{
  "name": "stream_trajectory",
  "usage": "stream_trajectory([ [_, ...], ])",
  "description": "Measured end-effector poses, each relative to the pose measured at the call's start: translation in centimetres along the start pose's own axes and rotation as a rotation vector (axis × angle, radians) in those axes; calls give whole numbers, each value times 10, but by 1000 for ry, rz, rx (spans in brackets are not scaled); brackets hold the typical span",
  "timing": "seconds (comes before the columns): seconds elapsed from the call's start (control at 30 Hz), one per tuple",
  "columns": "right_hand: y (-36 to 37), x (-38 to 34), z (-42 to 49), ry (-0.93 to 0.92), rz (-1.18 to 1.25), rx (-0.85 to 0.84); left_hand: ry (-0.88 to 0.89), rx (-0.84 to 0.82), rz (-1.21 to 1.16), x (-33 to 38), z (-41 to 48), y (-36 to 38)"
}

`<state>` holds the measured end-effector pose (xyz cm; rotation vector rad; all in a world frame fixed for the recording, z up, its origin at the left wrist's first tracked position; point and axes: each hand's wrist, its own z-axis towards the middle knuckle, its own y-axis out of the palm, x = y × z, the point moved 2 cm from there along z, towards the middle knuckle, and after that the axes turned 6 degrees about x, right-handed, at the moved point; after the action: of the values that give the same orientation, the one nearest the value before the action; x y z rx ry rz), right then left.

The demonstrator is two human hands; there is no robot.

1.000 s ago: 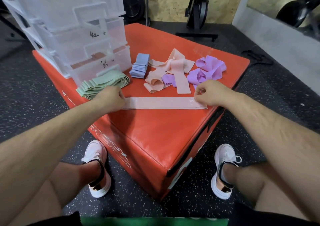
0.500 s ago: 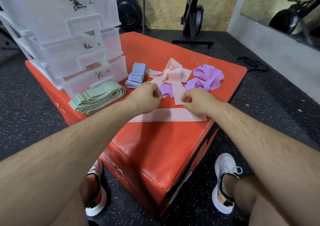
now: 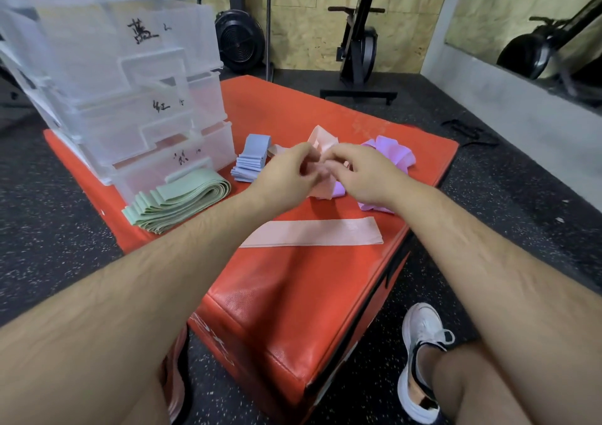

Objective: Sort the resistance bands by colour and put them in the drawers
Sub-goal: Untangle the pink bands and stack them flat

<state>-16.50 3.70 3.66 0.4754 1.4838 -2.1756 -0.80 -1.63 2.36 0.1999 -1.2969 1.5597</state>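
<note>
A: Step in hand?
B: Sorting the pinks, at a guess; pinching at the pink tangle (image 3: 323,139) mid-box with left hand (image 3: 286,175) and right hand (image 3: 366,177), fingers of both curled onto a loose pink strip; exact hold partly hidden behind knuckles.
A: Other bands?
B: Flat pink band (image 3: 312,233) laid straight across the near part of the red box (image 3: 293,294); green stack (image 3: 179,199) near left, just in front of the bottom drawer; blue stack (image 3: 252,160) just left of the tangle; purple heap (image 3: 392,149) right of it, partly under the right hand.
A: Drawers?
B: Clear drawer unit (image 3: 130,98) far left on the box; contents hard to tell.
A: Next move?
B: Probably lifting one pink strip clear; needs teasing apart from the purple where they overlap; then flattening onto the flat pink band, ends lined up; drawers likely only after all the colours are stacked.
</note>
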Motion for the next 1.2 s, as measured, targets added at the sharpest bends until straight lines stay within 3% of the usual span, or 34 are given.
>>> stream_trajectory([
  [0.1, -1, -6, 4, 137, 373, 123, -139, 128, -162, 9, 6, -13],
  [0.17, 3, -4, 6, 238, 517, 88, -237, 153, -343, 11, 4, -23],
  [0.27, 9, -7, 9, 246, 449, -1, -300, 137, -463, 7, 3, -34],
  [0.4, 11, -19, 14, 190, 374, -18, -309, 81, -351, -1, 3, -48],
  [0.5, 14, -27, 10, 176, 451, -54, -282, 63, -338, -1, -1, -54],
  [0.6, 20, -29, 6, 190, 446, -172, -294, 87, -372, -9, -5, -62],
  [0.8, 15, -18, 4, 217, 349, -241, -392, 161, -471, -33, -11, -80],
  [0.97, -1, -5, -4, 265, 274, -364, -443, 228, -431, -49, -20, -91],
  [1.2, -35, 15, -19, 340, 68, -367, -514, 242, -340, -76, -28, -103],
])
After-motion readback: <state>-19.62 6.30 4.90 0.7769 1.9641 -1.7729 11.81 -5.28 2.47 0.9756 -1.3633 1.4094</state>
